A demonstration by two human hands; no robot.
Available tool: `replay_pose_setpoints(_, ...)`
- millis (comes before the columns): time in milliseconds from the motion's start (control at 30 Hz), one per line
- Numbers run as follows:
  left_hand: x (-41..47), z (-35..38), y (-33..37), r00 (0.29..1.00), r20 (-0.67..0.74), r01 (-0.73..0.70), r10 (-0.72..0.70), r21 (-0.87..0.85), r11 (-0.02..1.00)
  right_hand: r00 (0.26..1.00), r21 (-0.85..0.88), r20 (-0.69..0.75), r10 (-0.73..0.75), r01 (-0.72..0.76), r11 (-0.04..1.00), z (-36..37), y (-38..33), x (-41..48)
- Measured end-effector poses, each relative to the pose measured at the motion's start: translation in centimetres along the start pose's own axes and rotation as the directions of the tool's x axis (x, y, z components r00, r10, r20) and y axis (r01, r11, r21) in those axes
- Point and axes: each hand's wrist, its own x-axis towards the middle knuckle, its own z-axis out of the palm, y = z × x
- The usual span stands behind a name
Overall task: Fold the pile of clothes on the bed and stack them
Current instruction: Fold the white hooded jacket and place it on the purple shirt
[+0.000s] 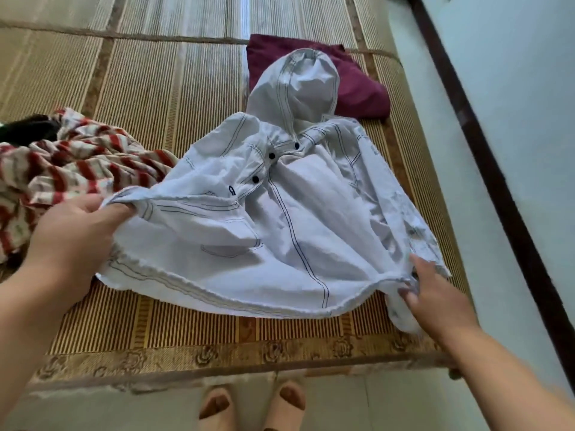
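I am gripping with my left hand (74, 231) the left edge of the white hooded cotton jacket with dark stitching and black snaps (280, 219). My fingers are curling into a bunch of its cloth and lifting that side slightly off the woven straw mat (149, 98) covering the bed.

Just behind that hand, the crumpled red-and-cream striped garment (62, 172) is lying unfolded, with a dark black cloth (28, 129) tucked against its far side. I am judging these to be waiting their turn.

The jacket itself is lying front up across the middle of the mat. Its hood is pointing away from me and overlapping the folded maroon garment (361, 88), which looks like the start of the stack.

On the right, my right hand (435, 297) is pinching the jacket's lower right corner at the hem.

To do this step well, I am thinking of pulling both hands apart to draw the hem taut and flatten the wrinkled front. Then I would be bringing the left side over to the centre line before the sleeves and hood, keeping the hood clear of the maroon piece
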Motion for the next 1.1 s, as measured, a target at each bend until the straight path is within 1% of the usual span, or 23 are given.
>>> replay_pose_setpoints(33,-0.7,0.3,-0.2,0.999,0.03,0.035,-0.035,-0.006,0.999,0.997,-0.134,0.079,0.01,0.0,0.991,0.3,-0.2,-0.4)
replay_pose_setpoints(67,-1.5,0.9,-0.4,0.998,0.054,0.044,-0.043,-0.009,0.999,0.996,-0.183,0.085,-0.018,0.034,0.983,0.8,-0.9,-1.1)
replay_pose_setpoints(133,-2.9,2.2,-0.5,0.997,0.081,-0.011,0.007,0.047,0.999,0.969,-0.042,0.007,-0.247,0.247,0.968,2.2,-3.7,-2.7)
replay_pose_setpoints(200,-3.8,3.3,-0.8,0.994,0.104,-0.049,0.037,0.121,0.991,0.822,0.084,-0.14,-0.552,0.565,0.821,4.3,-7.2,-4.0)
replay_pose_setpoints(233,-4.1,3.7,-1.0,0.993,0.11,-0.051,0.036,0.139,0.989,0.756,0.094,-0.123,-0.643,0.653,0.751,5.3,-9.1,-4.5)
replay_pose_setpoints(267,-4.2,4.1,-1.4,0.994,0.104,-0.05,0.035,0.148,0.988,0.743,0.101,-0.012,-0.669,0.667,0.738,6.1,-10.9,-4.7)
replay_pose_setpoints(333,-4.3,4.6,-2.0,0.994,0.098,-0.052,0.038,0.143,0.988,0.789,0.044,0.304,-0.534,0.548,0.835,7.8,-13.5,-5.2)
replay_pose_setpoints(367,-4.3,4.7,-2.2,0.995,0.094,-0.053,0.041,0.13,0.99,0.816,-0.031,0.347,-0.463,0.503,0.864,8.4,-14.1,-5.0)
replay_pose_setpoints(467,-3.9,4.5,-2.5,0.994,0.088,-0.069,0.059,0.123,0.99,0.855,-0.126,0.3,-0.424,0.476,0.871,9.1,-14.5,-4.7)
replay_pose_setpoints(567,-3.8,4.0,-2.3,0.988,0.123,-0.106,0.091,0.12,0.987,0.736,0.032,0.483,-0.474,0.526,0.85,9.0,-13.7,-5.6)
replay_pose_setpoints(600,-3.8,3.9,-2.3,0.982,0.156,-0.124,0.105,0.113,0.986,0.715,0.1,0.518,-0.47,0.496,0.863,8.9,-13.7,-6.0)
replay_pose_setpoints(633,-4.1,3.9,-2.4,0.974,0.198,-0.135,0.111,0.109,0.985,0.749,0.218,0.475,-0.462,0.408,0.887,8.7,-14.3,-6.2)
replay_pose_setpoints(667,-4.4,3.8,-2.6,0.962,0.246,-0.149,0.119,0.109,0.983,0.834,0.397,0.357,-0.42,0.272,0.877,8.1,-15.3,-6.1)
replay_pose_setpoints(700,-4.8,3.8,-2.8,0.951,0.288,-0.149,0.115,0.097,0.984,0.913,0.614,0.24,-0.329,0.12,0.78,7.4,-16.7,-5.6)
replay_pose_setpoints(733,-5.2,3.7,-3.1,0.943,0.313,-0.148,0.113,0.093,0.985,0.953,0.806,0.194,-0.234,-0.019,0.592,6.7,-18.4,-4.6)
replay_pose_setpoints(767,-5.5,3.6,-3.6,0.939,0.327,-0.142,0.104,0.095,0.985,0.949,0.909,0.239,-0.205,-0.145,0.39,5.8,-20.1,-3.5)
replay_pose_setpoints(800,-5.9,3.3,-4.1,0.933,0.341,-0.158,0.11,0.117,0.98,0.927,0.942,0.287,-0.239,-0.228,0.245,5.0,-21.4,-2.5)
replay_pose_setpoints(833,-6.2,3.1,-4.5,0.923,0.368,-0.175,0.115,0.134,0.975,0.895,0.945,0.312,-0.318,-0.261,0.195,4.7,-22.1,-1.8)
replay_pose_setpoints(867,-6.5,2.8,-4.9,0.911,0.392,-0.201,0.127,0.153,0.967,0.859,0.933,0.339,-0.384,-0.255,0.252,4.6,-22.5,-1.0)
replay_pose_setpoints(967,-6.6,2.2,-6.3,0.877,0.447,-0.315,0.177,0.255,0.914,0.751,0.791,0.464,-0.47,-0.113,0.601,3.7,-23.7,0.2)
replay_pose_setpoints(1000,-6.6,2.1,-6.9,0.88,0.441,-0.347,0.178,0.34,0.874,0.771,0.778,0.423,-0.477,-0.04,0.627,3.5,-23.2,0.4)
replay_pose_setpoints(1033,-6.6,2.2,-7.5,0.887,0.421,-0.378,0.188,0.432,0.819,0.829,0.804,0.343,-0.441,-0.017,0.594,2.9,-22.6,0.4)
replay_pose_setpoints(1100,-6.8,2.5,-8.6,0.907,0.364,-0.403,0.213,0.6,0.691,0.951,0.937,0.132,-0.28,-0.028,0.349,1.6,-19.7,0.0)
